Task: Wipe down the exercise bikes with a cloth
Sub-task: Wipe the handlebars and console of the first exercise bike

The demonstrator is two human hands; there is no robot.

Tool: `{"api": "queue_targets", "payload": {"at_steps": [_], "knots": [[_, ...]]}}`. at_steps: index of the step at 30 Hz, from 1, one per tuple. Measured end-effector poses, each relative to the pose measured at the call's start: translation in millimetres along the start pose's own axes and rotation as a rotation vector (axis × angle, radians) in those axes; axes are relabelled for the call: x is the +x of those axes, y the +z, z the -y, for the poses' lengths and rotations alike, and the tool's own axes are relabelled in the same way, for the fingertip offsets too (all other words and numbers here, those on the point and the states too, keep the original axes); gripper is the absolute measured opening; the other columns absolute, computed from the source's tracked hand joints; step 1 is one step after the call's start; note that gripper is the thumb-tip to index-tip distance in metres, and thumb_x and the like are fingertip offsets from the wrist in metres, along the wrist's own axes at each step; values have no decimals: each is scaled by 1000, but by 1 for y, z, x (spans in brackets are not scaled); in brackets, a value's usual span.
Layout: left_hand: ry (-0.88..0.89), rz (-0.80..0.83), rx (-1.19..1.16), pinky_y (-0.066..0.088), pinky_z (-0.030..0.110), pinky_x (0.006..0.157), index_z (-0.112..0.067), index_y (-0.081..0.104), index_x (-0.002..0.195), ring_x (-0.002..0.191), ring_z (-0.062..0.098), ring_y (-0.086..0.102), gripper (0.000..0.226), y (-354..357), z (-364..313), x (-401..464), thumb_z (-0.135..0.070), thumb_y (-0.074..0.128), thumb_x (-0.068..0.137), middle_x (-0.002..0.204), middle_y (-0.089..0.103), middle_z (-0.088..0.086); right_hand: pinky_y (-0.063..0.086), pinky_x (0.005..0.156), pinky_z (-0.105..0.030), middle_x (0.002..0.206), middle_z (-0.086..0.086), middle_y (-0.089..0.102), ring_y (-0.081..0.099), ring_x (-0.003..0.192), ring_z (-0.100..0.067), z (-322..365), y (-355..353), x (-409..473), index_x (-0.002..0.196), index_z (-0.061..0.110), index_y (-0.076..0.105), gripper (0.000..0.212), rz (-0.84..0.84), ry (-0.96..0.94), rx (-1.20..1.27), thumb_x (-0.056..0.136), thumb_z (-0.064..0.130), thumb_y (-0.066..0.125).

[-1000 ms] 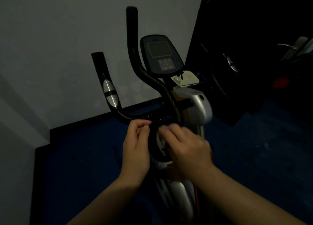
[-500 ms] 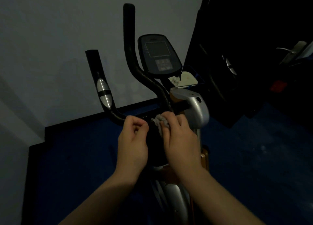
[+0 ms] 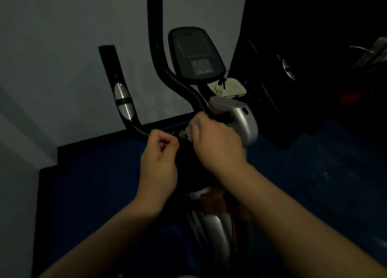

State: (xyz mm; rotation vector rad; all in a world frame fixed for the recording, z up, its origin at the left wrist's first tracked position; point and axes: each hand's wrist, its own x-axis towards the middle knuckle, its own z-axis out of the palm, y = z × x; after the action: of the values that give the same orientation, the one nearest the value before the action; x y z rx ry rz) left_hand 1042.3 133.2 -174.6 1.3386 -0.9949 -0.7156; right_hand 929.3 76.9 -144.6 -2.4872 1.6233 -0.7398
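Observation:
An exercise bike (image 3: 240, 118) with black curved handlebars (image 3: 125, 102) and a dark console (image 3: 195, 54) stands in front of me in dim light. My right hand (image 3: 217, 144) grips a small pale cloth (image 3: 186, 132) and presses it against the handlebar joint below the console. My left hand (image 3: 159, 162) has its fingers curled against the lower handlebar bar just left of the cloth; whether it holds the bar is hard to tell.
A pale wall (image 3: 62, 47) rises behind the bike, with blue floor (image 3: 94, 183) below it. Dark equipment with a silver grip sensor (image 3: 288, 68) fills the right side. A small white tray (image 3: 230, 87) sits behind the console.
My right hand with the cloth has moved up along the handlebar stem toward the joint. My left hand stayed at the lower bar.

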Motion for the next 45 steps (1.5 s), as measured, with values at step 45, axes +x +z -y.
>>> {"api": "queue_targets", "payload": {"at_steps": [45], "knots": [[-244,-142,-202,44,11,56,-8,59,82,63,1,56,21,8,-12,-12,-10,44,96,74,59,0,50,64,-43,95,6,53,56,78,-14,40,-6,-54,98,20,48,5,84,-76,528,97,23,45]]}}
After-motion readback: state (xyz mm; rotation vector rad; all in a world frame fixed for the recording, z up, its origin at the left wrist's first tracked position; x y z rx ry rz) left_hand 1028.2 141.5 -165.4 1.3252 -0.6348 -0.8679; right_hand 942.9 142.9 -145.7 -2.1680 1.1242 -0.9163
